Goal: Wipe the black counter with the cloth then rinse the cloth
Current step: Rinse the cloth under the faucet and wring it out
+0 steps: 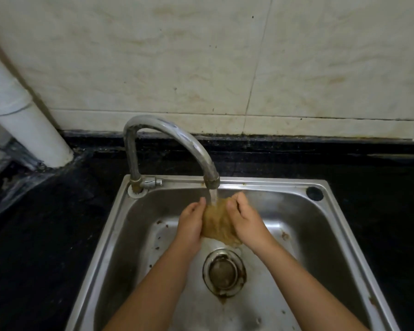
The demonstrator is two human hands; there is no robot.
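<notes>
Hands [219,219] cupped — pressing cloth [218,223] between them

Stained cream tile wall [201,56]; white pipe [22,115] in left corner; dim light.

Two hands [191,223] [245,218], one cloth [216,223], one tap [167,137], one sink [339,225].

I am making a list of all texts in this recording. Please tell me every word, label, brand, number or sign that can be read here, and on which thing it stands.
None: no readable text appears anywhere in this view.
Faucet: bare metal, no brand mark visible.
Sink: no stamp or label visible.
Cloth, held by left hand and right hand: plain, no tag.
Wall tiles: only stains.
</notes>
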